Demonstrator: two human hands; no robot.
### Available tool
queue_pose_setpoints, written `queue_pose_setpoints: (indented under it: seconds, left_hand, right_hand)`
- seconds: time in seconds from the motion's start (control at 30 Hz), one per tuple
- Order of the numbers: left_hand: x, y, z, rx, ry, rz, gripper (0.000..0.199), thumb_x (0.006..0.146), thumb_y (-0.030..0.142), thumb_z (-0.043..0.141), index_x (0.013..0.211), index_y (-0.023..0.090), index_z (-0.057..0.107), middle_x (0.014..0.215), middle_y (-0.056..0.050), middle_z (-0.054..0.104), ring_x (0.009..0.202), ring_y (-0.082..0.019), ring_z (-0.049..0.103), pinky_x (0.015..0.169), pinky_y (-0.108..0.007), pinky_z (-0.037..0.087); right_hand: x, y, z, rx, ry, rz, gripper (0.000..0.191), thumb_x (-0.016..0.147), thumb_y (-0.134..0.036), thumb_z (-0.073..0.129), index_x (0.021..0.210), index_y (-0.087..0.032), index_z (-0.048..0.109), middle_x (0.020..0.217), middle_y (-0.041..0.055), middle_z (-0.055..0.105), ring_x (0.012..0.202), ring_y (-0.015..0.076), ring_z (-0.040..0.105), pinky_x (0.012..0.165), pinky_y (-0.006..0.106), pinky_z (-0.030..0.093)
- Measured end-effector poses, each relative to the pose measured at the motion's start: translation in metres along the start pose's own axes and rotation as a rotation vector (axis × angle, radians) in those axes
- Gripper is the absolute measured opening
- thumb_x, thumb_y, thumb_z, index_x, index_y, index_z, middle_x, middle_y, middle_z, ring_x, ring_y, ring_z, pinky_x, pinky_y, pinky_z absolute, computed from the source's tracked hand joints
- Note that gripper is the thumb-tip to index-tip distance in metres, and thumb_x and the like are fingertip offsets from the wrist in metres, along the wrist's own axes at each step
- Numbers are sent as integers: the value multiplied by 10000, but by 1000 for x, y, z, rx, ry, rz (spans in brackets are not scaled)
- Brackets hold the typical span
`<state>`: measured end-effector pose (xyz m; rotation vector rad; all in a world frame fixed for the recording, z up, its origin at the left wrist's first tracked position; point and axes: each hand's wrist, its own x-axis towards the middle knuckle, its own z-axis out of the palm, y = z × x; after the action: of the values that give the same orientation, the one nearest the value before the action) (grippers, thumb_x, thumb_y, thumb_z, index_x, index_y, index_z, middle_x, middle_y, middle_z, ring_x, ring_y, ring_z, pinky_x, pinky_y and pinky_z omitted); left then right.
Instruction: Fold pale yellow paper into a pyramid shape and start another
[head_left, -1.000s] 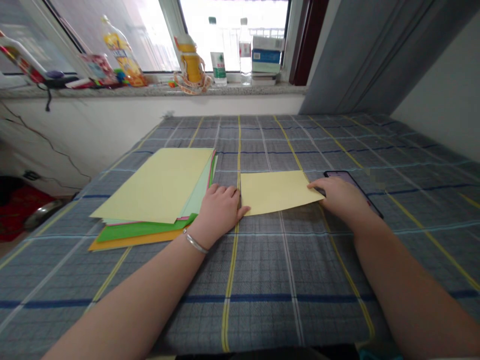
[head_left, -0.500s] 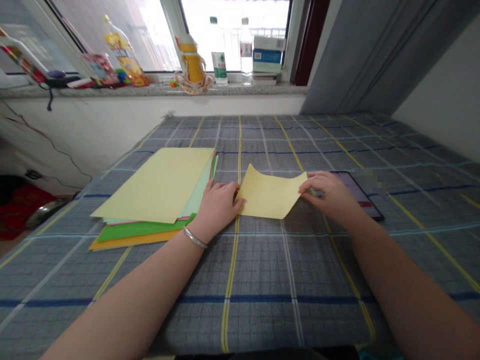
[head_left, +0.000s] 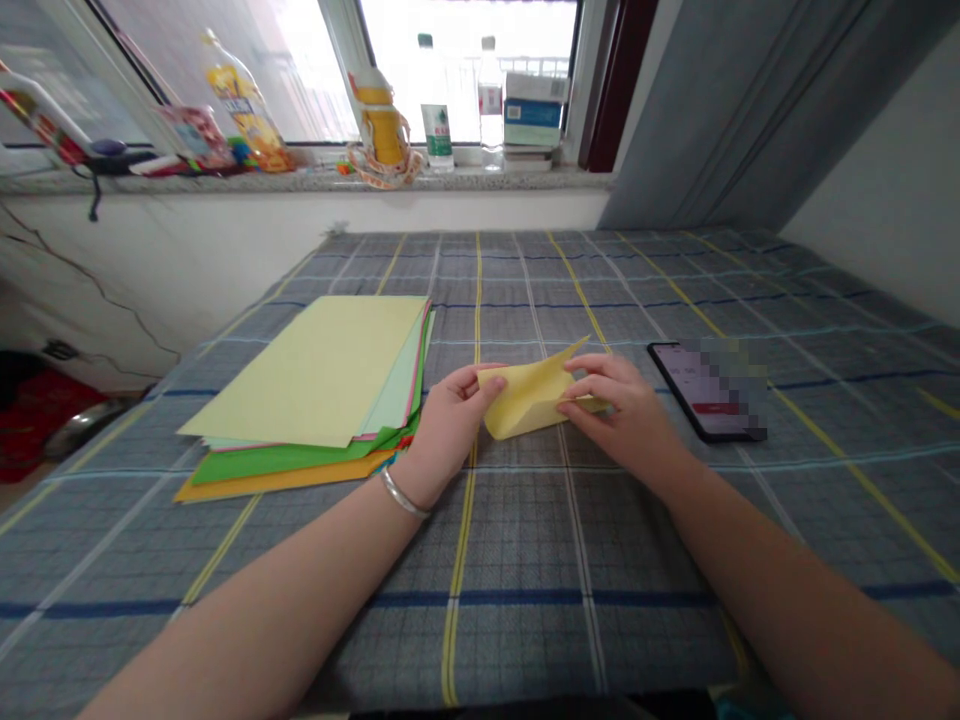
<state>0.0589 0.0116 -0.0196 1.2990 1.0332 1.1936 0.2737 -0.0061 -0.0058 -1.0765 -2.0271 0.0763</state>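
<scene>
A small sheet of yellow paper [head_left: 529,400] is bent between my two hands, its near edge curled up and one corner pointing up at the back. My left hand [head_left: 450,415] pinches its left end, thumb on top and fingers behind. At the right end my right hand [head_left: 619,405] grips the paper between thumb and fingertips. A stack of coloured paper [head_left: 315,370] lies left of my left hand, pale yellow on top with green and orange sheets showing beneath.
A phone [head_left: 705,395] lies on the checked cloth [head_left: 525,540] right of my right hand. Bottles, a yellow flask [head_left: 384,125], a tube [head_left: 437,135] and boxes [head_left: 532,115] stand along the windowsill [head_left: 300,180].
My right hand has moved left, toward my left hand, bringing the paper's ends closer. The paper has gone from nearly flat to curled, and the phone is now more fully visible.
</scene>
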Motion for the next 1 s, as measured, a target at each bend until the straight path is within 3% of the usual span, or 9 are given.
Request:
queue_pose_setpoints:
  seconds: [0.1, 0.2, 0.43, 0.57, 0.73, 0.83, 0.9, 1.0]
  left_hand:
    - [-9, 2, 8, -34, -71, -35, 386, 836, 445, 626, 1075, 148, 688, 980, -63, 742, 876, -210, 686, 793, -334, 557]
    - [-18, 3, 13, 34, -126, -11, 440, 911, 489, 519, 1163, 161, 668, 1064, -65, 728, 939, -220, 678, 837, -347, 549]
    - [-31, 13, 20, 195, -173, 199, 433, 988, 452, 397, 1181, 167, 659, 1189, -76, 686, 1102, -218, 622, 989, -344, 475]
    - [-29, 7, 22, 210, -224, 253, 295, 962, 360, 487, 1158, 188, 626, 1147, -68, 684, 1046, -199, 635, 930, -335, 506]
    - [-24, -2, 17, 206, -103, 419, 298, 885, 235, 611, 1150, 223, 474, 1184, -71, 613, 983, -161, 640, 826, -300, 543]
    - [-17, -2, 8, 440, -124, 565, 116, 876, 192, 604, 959, 206, 524, 1150, -61, 631, 1085, -186, 601, 953, -369, 498]
    - [-11, -2, 3, 585, -158, 576, 116, 859, 192, 624, 964, 202, 575, 1095, -54, 665, 1054, -194, 613, 960, -388, 493]
    - [-4, -6, -2, 592, -103, 511, 162, 862, 231, 633, 1022, 208, 638, 1030, -43, 705, 969, -187, 651, 909, -371, 524]
  right_hand:
    - [1, -5, 3, -52, 77, 13, 111, 840, -312, 653, 751, -248, 667, 1302, 70, 598, 1280, 291, 478, 1028, 531, 398]
    - [0, -8, 5, -40, 55, 5, 106, 848, -317, 645, 763, -256, 659, 1279, 42, 628, 1362, 298, 398, 1094, 578, 304]
    - [-3, -19, 9, 40, 122, 135, 120, 873, -317, 626, 766, -262, 623, 888, 8, 721, 1085, 248, 617, 1138, 570, 192]
    - [-3, -21, 10, 40, 195, 122, 111, 852, -332, 646, 772, -263, 612, 839, -7, 702, 965, 222, 640, 1127, 542, 225]
    - [-2, -13, 6, 29, 273, 129, 106, 833, -333, 654, 776, -259, 604, 834, -18, 692, 888, 201, 645, 1106, 532, 266]
    - [-1, -4, -1, 12, 371, 176, 117, 824, -332, 656, 755, -255, 601, 798, -18, 682, 820, 193, 634, 1052, 507, 344]
    - [-1, 2, -6, 34, 427, 221, 127, 815, -338, 665, 746, -250, 605, 785, -10, 676, 802, 195, 625, 944, 460, 434]
    - [-1, 8, -8, 77, 447, 259, 139, 805, -354, 678, 745, -243, 620, 789, 1, 673, 793, 199, 618, 802, 400, 480]
